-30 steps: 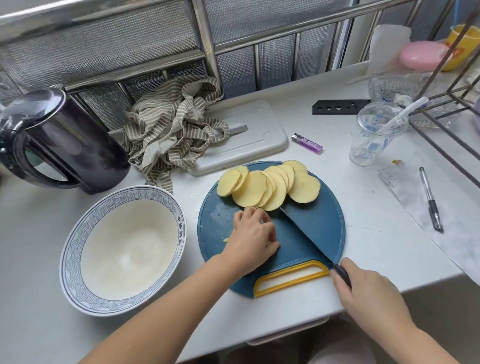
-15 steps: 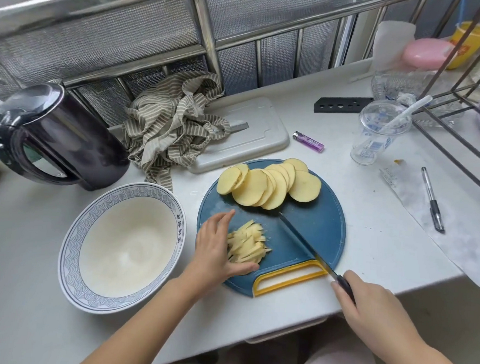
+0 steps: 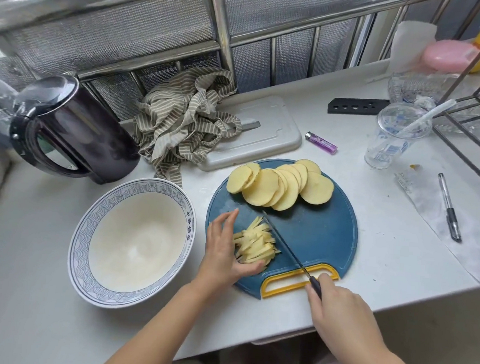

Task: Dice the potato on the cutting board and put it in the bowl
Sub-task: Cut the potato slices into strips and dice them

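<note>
— Closer than before: knife (image 3: 283,243) blade touching potato strips (image 3: 256,243) on cutting board (image 3: 322,237)
— Hands?
— Relaxed left hand (image 3: 223,251) against the strips; right hand (image 3: 338,308) wrapped round the handle, mostly hiding it. Beyond, potato slices (image 3: 278,187); bowl (image 3: 90,229) just left

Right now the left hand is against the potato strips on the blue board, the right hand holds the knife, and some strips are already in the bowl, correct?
Not quite: the head view shows the bowl empty. The left hand touches the potato strips on the blue board, and the right hand holds the knife, as you said.
</note>
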